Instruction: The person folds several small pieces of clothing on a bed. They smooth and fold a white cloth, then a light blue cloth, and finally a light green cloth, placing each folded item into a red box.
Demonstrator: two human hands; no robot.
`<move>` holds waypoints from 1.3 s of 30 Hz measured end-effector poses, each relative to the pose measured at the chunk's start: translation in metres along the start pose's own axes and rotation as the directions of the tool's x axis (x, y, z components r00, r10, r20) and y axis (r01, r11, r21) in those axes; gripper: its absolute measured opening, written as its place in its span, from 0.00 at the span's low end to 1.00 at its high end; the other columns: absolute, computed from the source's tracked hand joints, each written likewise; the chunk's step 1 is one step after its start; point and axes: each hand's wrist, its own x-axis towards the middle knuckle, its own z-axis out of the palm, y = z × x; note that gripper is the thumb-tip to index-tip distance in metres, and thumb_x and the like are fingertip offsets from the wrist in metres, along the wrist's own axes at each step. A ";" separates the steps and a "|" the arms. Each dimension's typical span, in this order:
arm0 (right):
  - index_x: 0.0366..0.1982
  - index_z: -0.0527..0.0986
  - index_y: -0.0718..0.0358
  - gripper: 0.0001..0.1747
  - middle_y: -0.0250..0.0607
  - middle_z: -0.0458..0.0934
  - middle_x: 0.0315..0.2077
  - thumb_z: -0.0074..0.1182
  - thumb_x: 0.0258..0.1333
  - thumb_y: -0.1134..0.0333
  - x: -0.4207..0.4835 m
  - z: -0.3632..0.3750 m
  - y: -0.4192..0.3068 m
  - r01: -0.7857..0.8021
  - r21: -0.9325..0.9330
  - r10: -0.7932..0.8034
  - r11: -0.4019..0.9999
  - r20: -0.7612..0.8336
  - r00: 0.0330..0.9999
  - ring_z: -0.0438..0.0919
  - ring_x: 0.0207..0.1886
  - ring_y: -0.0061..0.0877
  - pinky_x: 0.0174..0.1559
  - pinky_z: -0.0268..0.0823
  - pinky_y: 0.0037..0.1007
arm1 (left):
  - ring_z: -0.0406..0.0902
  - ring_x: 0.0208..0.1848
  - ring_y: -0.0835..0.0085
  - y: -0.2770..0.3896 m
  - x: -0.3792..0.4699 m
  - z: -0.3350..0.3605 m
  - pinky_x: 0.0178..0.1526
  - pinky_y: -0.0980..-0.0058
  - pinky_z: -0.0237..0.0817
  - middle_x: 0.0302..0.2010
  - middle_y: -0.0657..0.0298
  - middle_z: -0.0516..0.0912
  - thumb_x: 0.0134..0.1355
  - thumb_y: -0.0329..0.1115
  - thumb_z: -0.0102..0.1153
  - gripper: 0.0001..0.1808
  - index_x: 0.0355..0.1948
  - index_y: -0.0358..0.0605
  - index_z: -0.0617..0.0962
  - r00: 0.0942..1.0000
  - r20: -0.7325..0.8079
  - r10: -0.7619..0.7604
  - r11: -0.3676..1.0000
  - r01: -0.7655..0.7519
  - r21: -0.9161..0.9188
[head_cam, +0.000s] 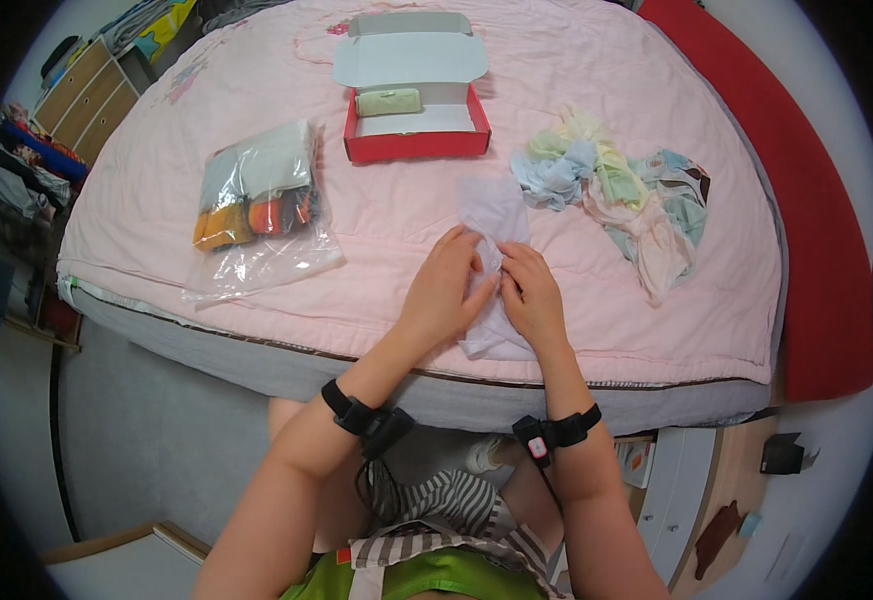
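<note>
A thin pale lavender cloth (pixel 493 199) lies on the pink quilt near the bed's front edge. Both hands are on its middle, where the fabric is bunched. My left hand (pixel 448 281) has its thumb and fingertips on the left side of the bunch. From the right, my right hand (pixel 530 289) pinches the same fabric with bent fingers. Beyond them stands an open red cardboard box (pixel 418 148) with a white inside and its lid folded back. A rolled pale green cloth (pixel 389 102) rests in the box's left back part.
Left of the hands lies a clear plastic bag (pixel 264 262) of folded grey and orange fabrics. Crumpled thin cloths (pixel 616 187) in pale colours form a heap at right. The quilt (pixel 391 292) covers the bed; a red headboard-like panel (pixel 796 210) borders its right side.
</note>
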 end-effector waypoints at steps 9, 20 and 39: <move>0.37 0.79 0.69 0.09 0.45 0.82 0.48 0.55 0.52 0.78 0.001 0.005 0.008 0.061 0.017 -0.060 0.998 -0.073 0.996 0.77 0.55 0.42 0.58 0.69 0.38 | 0.80 0.41 0.57 -0.056 0.028 0.008 0.46 0.66 0.72 0.44 0.51 0.83 0.70 0.32 0.48 0.15 0.54 0.40 0.76 0.934 -0.141 -0.329 0.936 0.302 -0.181; 0.53 0.76 0.64 0.20 0.46 0.76 0.57 0.53 0.57 0.72 0.027 0.000 0.015 0.174 -0.144 -0.198 0.974 -0.174 0.965 0.70 0.64 0.40 0.66 0.61 0.42 | 0.68 0.53 0.54 -0.061 0.044 0.015 0.59 0.63 0.62 0.51 0.54 0.84 0.64 0.33 0.54 0.17 0.53 0.40 0.80 0.997 -0.026 -0.077 0.993 0.079 0.087; 0.49 0.80 0.59 0.17 0.48 0.72 0.62 0.52 0.57 0.72 0.004 0.001 0.025 0.163 -0.163 -0.156 0.973 0.055 0.986 0.61 0.70 0.47 0.71 0.52 0.51 | 0.74 0.52 0.60 -0.010 0.001 -0.003 0.54 0.66 0.69 0.44 0.61 0.85 0.55 0.27 0.64 0.09 0.38 0.43 0.85 0.996 -0.014 0.088 0.979 -0.084 0.186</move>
